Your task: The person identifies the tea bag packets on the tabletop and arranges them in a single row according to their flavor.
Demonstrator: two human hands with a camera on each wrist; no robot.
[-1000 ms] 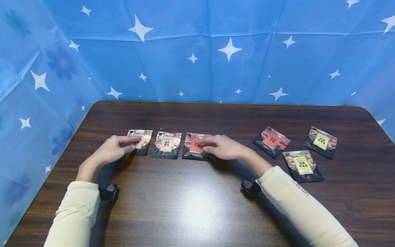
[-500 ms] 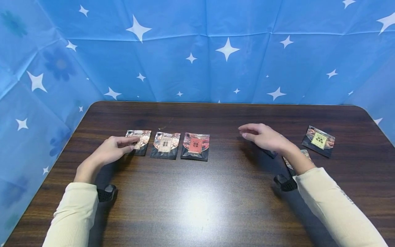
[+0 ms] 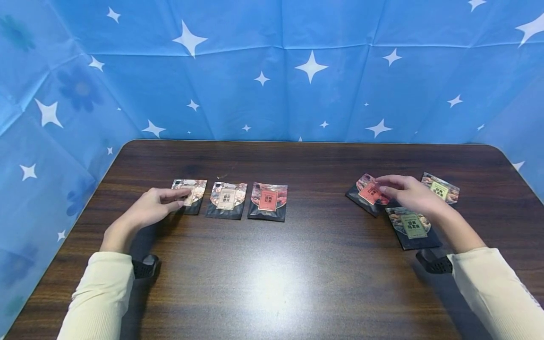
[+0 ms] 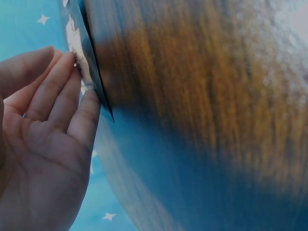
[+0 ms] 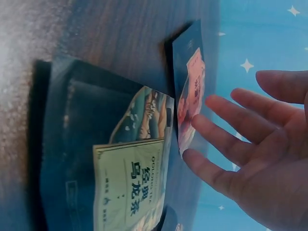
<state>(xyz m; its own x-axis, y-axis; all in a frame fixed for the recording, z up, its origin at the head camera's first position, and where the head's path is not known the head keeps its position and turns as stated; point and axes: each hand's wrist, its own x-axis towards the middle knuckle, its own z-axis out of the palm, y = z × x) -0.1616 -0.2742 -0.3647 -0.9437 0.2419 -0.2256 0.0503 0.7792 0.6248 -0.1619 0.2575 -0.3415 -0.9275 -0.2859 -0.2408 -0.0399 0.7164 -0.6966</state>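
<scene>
In the head view my left hand reaches over the leftmost tea sachet, which has a pale label and black base. Extended left fingers rest against that sachet in the left wrist view. My right hand is over at the right, its fingertips right at a tilted red-label tea sachet. Spread right fingers overlap that sachet in the right wrist view. Below the right hand lies an oolong tea sachet with a yellow-green label, slightly turned. A matching oolong sachet behind it is partly covered by the hand.
A second pale-label sachet and a red-label one continue the row beside the left hand. All lie on a dark wood table with a bright glare spot near the front. A blue star-printed cloth hangs behind.
My right hand has left the red-label sachet in the row and moved right to the tilted red-label one. The left hand has stayed on the leftmost sachet.
</scene>
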